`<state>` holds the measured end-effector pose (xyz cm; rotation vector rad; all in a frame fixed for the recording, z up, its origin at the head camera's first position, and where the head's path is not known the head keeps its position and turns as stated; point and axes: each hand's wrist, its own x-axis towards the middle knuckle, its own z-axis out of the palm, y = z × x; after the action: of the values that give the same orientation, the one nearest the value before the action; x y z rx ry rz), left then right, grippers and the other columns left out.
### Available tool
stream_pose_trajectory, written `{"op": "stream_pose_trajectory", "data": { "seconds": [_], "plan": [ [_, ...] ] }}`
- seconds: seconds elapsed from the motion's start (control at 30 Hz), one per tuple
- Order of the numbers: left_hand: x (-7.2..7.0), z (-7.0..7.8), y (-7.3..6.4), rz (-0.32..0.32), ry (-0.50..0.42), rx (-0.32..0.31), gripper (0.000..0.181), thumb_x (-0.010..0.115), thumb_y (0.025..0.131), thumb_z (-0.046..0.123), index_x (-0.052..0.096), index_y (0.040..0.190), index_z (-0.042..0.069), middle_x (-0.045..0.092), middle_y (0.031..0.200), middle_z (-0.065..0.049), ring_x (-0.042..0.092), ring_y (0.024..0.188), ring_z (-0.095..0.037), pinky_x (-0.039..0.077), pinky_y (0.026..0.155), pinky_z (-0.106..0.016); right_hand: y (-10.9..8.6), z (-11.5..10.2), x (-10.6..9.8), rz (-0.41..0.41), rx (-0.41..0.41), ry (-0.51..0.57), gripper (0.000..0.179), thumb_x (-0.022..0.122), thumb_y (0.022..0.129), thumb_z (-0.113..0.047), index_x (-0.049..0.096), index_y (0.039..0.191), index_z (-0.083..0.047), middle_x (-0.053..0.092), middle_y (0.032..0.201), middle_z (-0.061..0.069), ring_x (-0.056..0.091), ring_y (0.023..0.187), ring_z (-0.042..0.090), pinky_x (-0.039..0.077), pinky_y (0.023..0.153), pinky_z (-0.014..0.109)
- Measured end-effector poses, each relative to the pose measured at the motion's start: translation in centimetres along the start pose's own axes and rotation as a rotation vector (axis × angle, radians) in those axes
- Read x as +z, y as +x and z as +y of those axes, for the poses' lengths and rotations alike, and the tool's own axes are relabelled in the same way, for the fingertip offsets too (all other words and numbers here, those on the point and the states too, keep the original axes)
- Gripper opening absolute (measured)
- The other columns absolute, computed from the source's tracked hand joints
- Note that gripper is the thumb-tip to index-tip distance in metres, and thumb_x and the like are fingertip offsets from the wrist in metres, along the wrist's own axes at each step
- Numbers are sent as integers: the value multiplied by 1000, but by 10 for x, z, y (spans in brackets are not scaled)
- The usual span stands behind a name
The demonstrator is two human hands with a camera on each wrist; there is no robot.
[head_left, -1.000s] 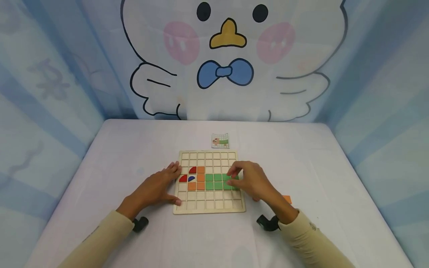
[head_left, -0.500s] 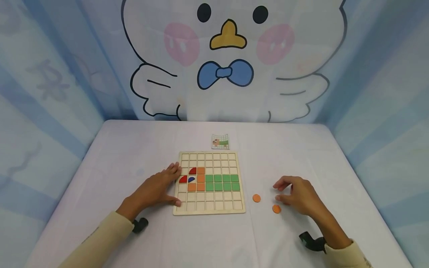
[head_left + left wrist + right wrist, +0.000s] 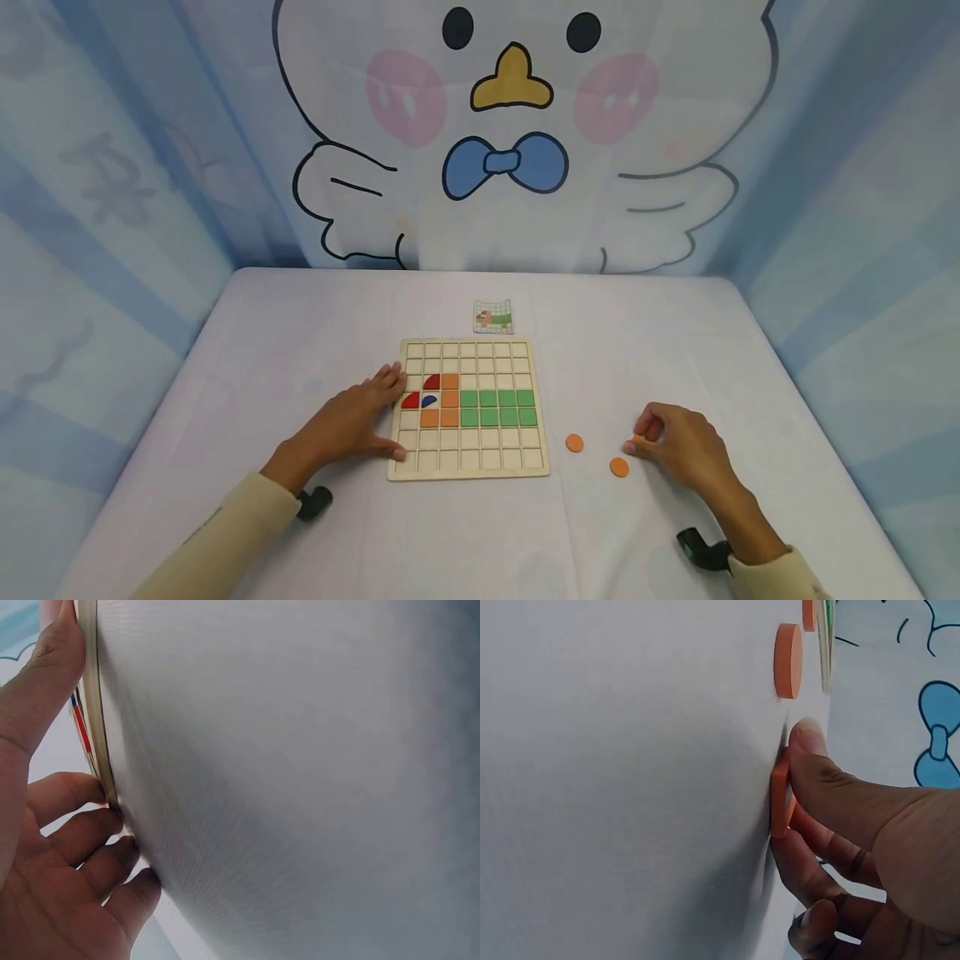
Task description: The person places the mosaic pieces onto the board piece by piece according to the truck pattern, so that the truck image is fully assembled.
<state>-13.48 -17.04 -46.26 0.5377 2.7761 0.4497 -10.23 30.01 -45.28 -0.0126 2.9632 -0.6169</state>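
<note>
A wooden grid board [image 3: 468,460] lies flat on the table, with green squares [image 3: 497,407], orange squares [image 3: 449,399] and red quarter-round pieces [image 3: 410,401] in its cells. A blue and white piece [image 3: 429,402] sits among them. My left hand [image 3: 352,421] rests spread along the board's left side, thumb and fingertips touching its edge. To the right of the board, my right hand [image 3: 678,446] pinches an orange tile [image 3: 779,802] between thumb and fingers, at the table surface. Two orange discs [image 3: 574,442] lie between that hand and the board.
A small picture card [image 3: 492,317] lies behind the board, showing a coloured pattern on a grid. The white-covered table [image 3: 300,325] meets a cartoon-printed curtain [image 3: 510,233] at the back, with blue curtains at both sides.
My right hand has moved from above the board's green squares out to the right, then taken hold of an orange tile beyond the discs. My left hand stays put.
</note>
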Motion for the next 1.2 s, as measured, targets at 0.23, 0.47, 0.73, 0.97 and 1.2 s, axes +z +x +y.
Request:
{"op": "stream_pose_trajectory", "data": {
  "seconds": [0.23,0.47,0.73,0.97,1.2],
  "plan": [
    [0,0,0,-1,-5,-1,119,92,74,56,34,166,6,25,176,-16,26,163,-39,36,126,-61,4,-9,1,-22,-37,75,31,94,81,-27,66,87,-14,64,76,-2,54,73,16,39,64,29],
    [-1,0,1,-5,-14,6,119,92,74,56,35,165,6,25,176,-16,26,164,-38,35,126,-61,14,-41,3,-47,-111,168,15,90,85,-15,76,89,-19,73,82,-5,52,71,17,41,63,26],
    [0,-1,2,-4,-8,6,119,92,74,57,35,165,6,25,176,-16,26,163,-39,36,126,-61,27,-96,11,-35,-204,205,15,92,83,-21,78,85,-27,71,82,-11,52,79,18,40,69,28],
    [-1,0,0,3,-13,11,118,92,74,55,35,165,5,26,175,-16,27,163,-39,36,125,-62,40,-144,27,-70,-307,250,17,93,80,-27,76,81,-28,69,76,-15,52,74,13,41,69,29],
    [-2,-1,-1,1,-15,19,119,91,74,57,35,165,5,25,175,-17,27,163,-40,36,125,-63,53,-187,47,-133,-402,285,15,92,82,-22,77,82,-24,71,79,-13,66,86,12,53,86,36]
  ]
}}
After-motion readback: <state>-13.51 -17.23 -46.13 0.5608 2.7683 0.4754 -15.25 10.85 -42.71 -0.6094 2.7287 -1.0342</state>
